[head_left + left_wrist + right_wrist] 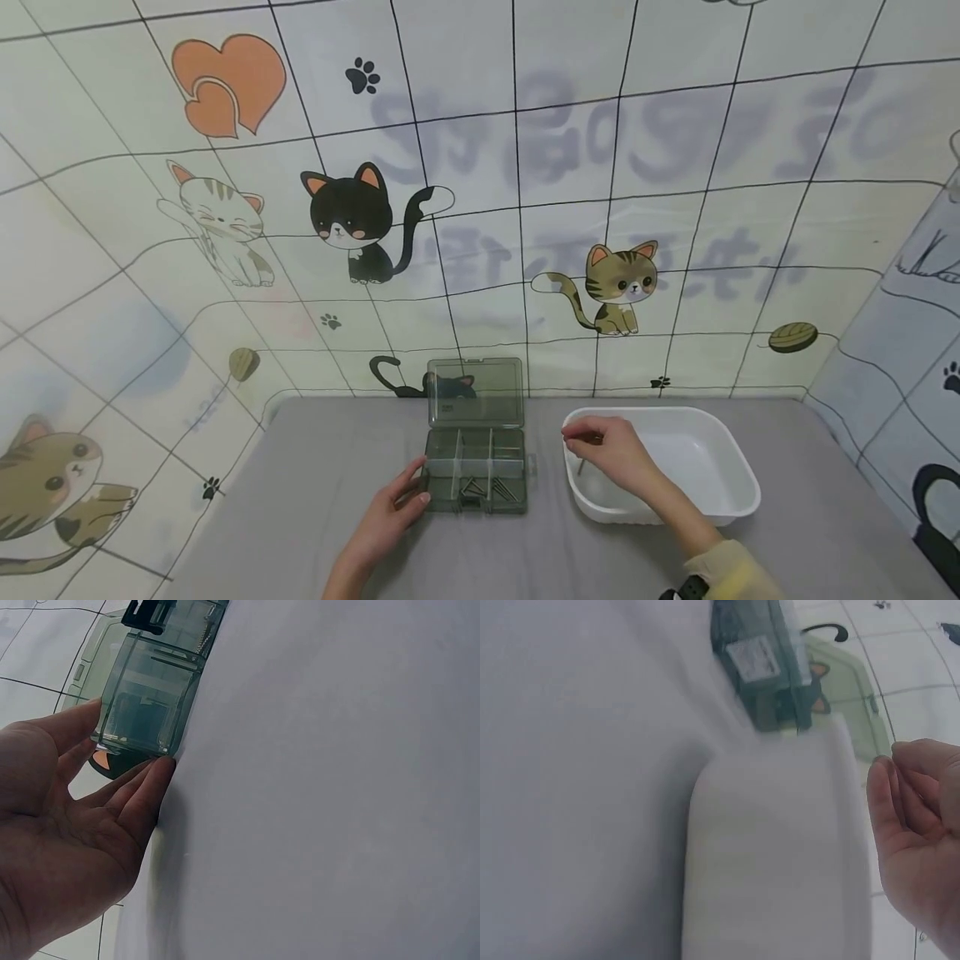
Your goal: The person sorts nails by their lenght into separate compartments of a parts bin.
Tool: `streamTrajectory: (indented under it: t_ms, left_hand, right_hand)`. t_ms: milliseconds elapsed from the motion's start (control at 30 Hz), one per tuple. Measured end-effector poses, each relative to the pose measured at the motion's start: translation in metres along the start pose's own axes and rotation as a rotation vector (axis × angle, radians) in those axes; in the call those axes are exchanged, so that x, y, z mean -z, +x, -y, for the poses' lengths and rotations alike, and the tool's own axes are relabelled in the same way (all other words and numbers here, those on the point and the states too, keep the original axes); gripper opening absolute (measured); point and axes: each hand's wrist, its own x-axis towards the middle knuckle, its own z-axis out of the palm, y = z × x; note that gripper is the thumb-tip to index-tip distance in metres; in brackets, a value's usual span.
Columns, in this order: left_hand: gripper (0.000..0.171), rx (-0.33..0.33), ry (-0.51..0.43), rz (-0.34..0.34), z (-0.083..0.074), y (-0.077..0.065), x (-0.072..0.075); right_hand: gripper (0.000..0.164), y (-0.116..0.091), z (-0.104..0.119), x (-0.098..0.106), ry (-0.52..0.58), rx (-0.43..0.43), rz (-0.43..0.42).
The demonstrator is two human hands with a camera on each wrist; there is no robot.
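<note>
A translucent grey-green compartment box (476, 467) stands on the table, its lid (476, 393) raised at the back. Thin metal screws (504, 490) lie in its front middle and front right compartments. My left hand (390, 508) rests against the box's left side, fingers mostly straight; in the left wrist view, the fingertips (166, 766) touch the box's end. Over the left part of a white plastic basin (705, 467), my right hand (613, 450) pinches what looks like a thin screw (581, 467), pointing down. In the right wrist view, the curled fingers hide the screw.
A grey cloth (322, 450) covers the table. Behind it hangs a white gridded curtain (480, 208) with cartoon cats. The basin stands right of the box, a narrow gap between them. A dark strap (693, 587) is on the right wrist.
</note>
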Motion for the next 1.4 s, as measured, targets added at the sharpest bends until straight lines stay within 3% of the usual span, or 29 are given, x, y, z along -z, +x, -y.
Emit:
streamTrajectory:
  t_ms: [167,467,733,1200,1400]
  left_hand:
    - [0.06,0.009,-0.001,-0.01,-0.001,-0.001,0.0]
    - [0.059,0.007,-0.012,-0.008,-0.001,-0.002,0.002]
    - [0.059,-0.022,0.004,-0.008,0.001,-0.002,0.003]
    - [0.058,-0.005,0.026,-0.002,0.0,-0.001,0.0]
    - [0.058,-0.006,0.029,0.001,0.0,-0.001,0.001]
  right_hand:
    - [0.014,0.0,-0.014,0.008,-0.016,-0.046,-0.026]
    - [0.018,0.002,-0.035,0.012,-0.005,-0.104,0.033]
    - [0.018,0.005,-0.045,0.008,-0.015,-0.058,0.087]
    - [0.013,0.017,-0.065,0.005,-0.113,0.053,0.166]
    - [0.017,0.017,-0.066,0.003,-0.129,0.019,0.182]
